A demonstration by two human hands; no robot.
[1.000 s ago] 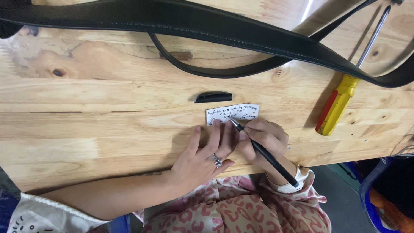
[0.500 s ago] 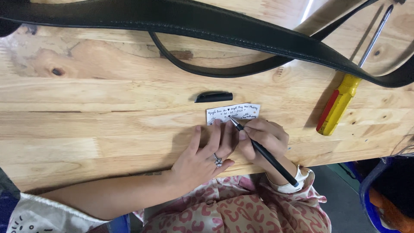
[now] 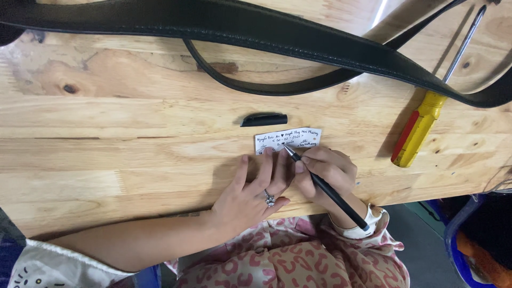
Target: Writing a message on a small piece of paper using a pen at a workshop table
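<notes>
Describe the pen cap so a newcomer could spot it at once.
On the wooden table, find the small white card under the pen in the right hand. Just beyond it lies the pen cap: short, black, apart from the long black strap.

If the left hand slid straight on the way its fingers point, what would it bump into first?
The left hand lies flat with its fingers pointing up the wooden table. Its fingertips already rest on the small white card. Beyond that, the black pen cap probably comes first, then the black strap.
</notes>
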